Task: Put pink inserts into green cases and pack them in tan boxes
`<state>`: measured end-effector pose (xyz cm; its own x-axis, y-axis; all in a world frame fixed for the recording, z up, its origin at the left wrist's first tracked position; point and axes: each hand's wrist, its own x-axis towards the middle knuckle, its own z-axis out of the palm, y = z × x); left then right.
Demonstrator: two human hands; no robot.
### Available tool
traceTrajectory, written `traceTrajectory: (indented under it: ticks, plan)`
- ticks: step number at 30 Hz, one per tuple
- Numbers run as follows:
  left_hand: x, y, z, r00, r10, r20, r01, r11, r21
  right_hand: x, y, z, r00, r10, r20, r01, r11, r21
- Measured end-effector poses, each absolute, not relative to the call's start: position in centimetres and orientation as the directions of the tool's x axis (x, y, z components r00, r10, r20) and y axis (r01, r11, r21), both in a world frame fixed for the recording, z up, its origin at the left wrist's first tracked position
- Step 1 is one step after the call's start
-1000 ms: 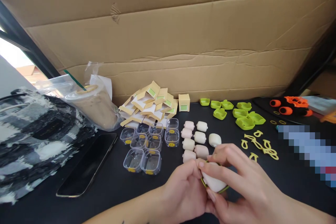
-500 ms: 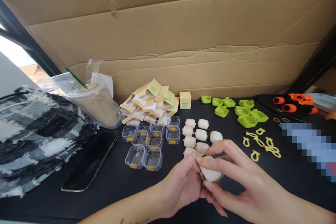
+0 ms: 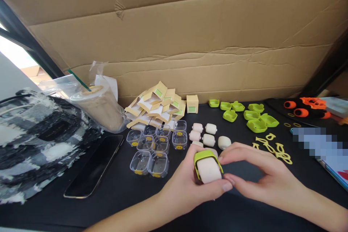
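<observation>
My left hand [image 3: 187, 188] is closed around a small lime-green plastic case [image 3: 204, 154] with a whitish roller [image 3: 209, 170] sitting in it, the roller side facing up. Its thumb lies along the near side. My right hand [image 3: 261, 177] is at the right side of the case, index fingertip at the rim and thumb tip by the left thumb, with a gap between the two. Just beyond the hands are several pale pink and cream rollers [image 3: 208, 140] with end nubs, and a rounder cream piece [image 3: 224, 143]. Other rollers are partly hidden behind my left hand.
Clear plastic cups [image 3: 158, 165] with yellow labels stand left of the rollers, before folded cardboard boxes [image 3: 159, 107]. Green cases [image 3: 257, 125] and yellow-green loops [image 3: 269, 147] lie right. A phone [image 3: 94, 166], bagged drink [image 3: 98, 110] and black-and-white bag [image 3: 46, 141] are left.
The case and roller have turned in my left hand, so the green shell shows more. My right fingers have drawn back to its right side.
</observation>
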<state>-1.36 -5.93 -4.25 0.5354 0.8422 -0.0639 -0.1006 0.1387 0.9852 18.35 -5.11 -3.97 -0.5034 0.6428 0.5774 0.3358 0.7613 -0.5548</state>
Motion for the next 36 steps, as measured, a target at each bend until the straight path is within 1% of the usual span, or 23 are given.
traceTrajectory:
  ticks: [4,7,11,15,19,22,23,24,25,26,27,28,29,30,31,32,33,34,36]
  plan:
    - [-1.6,-6.0,-3.9,0.524,0.851,-0.043,-0.009,0.056,0.998,18.1,-5.1,-4.5,-0.476,0.653,0.589,0.359,0.756,-0.548]
    - [-1.6,-6.0,-3.9,0.52,0.853,-0.043,0.022,0.036,0.999,18.0,-5.0,-4.7,-0.462,0.651,0.602,0.381,0.759,-0.528]
    - [-1.3,-6.0,-4.2,0.538,0.84,-0.064,-0.036,0.099,0.994,18.1,-5.1,-4.8,-0.46,0.644,0.612,0.388,0.765,-0.514]
    - [-1.4,-6.0,-4.5,0.574,0.819,-0.005,-0.07,0.055,0.996,18.2,-5.5,-4.7,-0.488,0.646,0.587,0.364,0.761,-0.537]
    - [-1.7,-6.1,-4.4,0.676,0.732,-0.087,-0.062,0.173,0.983,18.1,-5.7,-4.2,-0.576,0.664,0.477,0.327,0.721,-0.611]
    - [-2.0,-6.1,-3.6,0.744,0.655,-0.136,-0.028,0.233,0.972,18.0,-5.5,-4.4,-0.588,0.649,0.483,0.275,0.721,-0.636]
    - [-2.2,-6.1,-3.1,0.763,0.626,-0.164,0.026,0.224,0.974,18.0,-5.4,-4.5,-0.561,0.656,0.505,0.253,0.717,-0.65]
    - [-2.6,-5.9,-2.5,0.765,0.615,-0.192,0.105,0.175,0.979,18.0,-5.3,-4.7,-0.523,0.668,0.529,0.227,0.708,-0.669]
    - [-3.0,-5.6,-1.9,0.748,0.632,-0.203,0.198,0.08,0.977,18.0,-5.2,-5.0,-0.481,0.684,0.548,0.203,0.695,-0.69]
    - [-3.4,-5.3,-1.2,0.719,0.67,-0.185,0.306,-0.066,0.95,18.0,-5.2,-5.1,-0.434,0.704,0.562,0.184,0.68,-0.71]
    - [-4.0,-4.9,-0.7,0.674,0.729,-0.12,0.416,-0.239,0.877,17.9,-5.2,-5.3,-0.389,0.723,0.571,0.168,0.666,-0.727]
    - [-4.5,-4.3,-0.2,0.634,0.773,-0.026,0.522,-0.403,0.752,17.8,-5.2,-5.4,-0.355,0.739,0.572,0.159,0.651,-0.742]
    - [-5.0,-3.7,0.1,0.605,0.794,0.063,0.621,-0.52,0.587,17.7,-5.2,-5.4,-0.332,0.754,0.566,0.159,0.637,-0.755]
    - [-5.4,-3.1,0.2,0.576,0.806,0.137,0.711,-0.577,0.403,17.7,-5.1,-5.3,-0.318,0.768,0.557,0.165,0.623,-0.765]
    - [-5.8,-2.4,0.1,0.551,0.815,0.179,0.783,-0.579,0.225,17.6,-5.1,-5.3,-0.305,0.779,0.548,0.171,0.611,-0.773]
    - [-6.1,-1.8,-0.2,0.537,0.822,0.191,0.826,-0.558,0.081,17.6,-5.0,-5.2,-0.29,0.787,0.544,0.178,0.603,-0.778]
    - [-6.3,-1.3,-0.6,0.529,0.827,0.192,0.844,-0.537,-0.012,17.6,-4.9,-5.1,-0.281,0.791,0.543,0.193,0.601,-0.776]
    - [-6.4,-0.9,-1.1,0.528,0.83,0.182,0.848,-0.526,-0.064,17.7,-4.8,-4.9,-0.274,0.789,0.549,0.213,0.607,-0.766]
    - [-6.6,-0.4,-1.9,0.546,0.822,0.159,0.838,-0.54,-0.081,18.0,-4.7,-4.7,-0.269,0.777,0.57,0.26,0.628,-0.733]
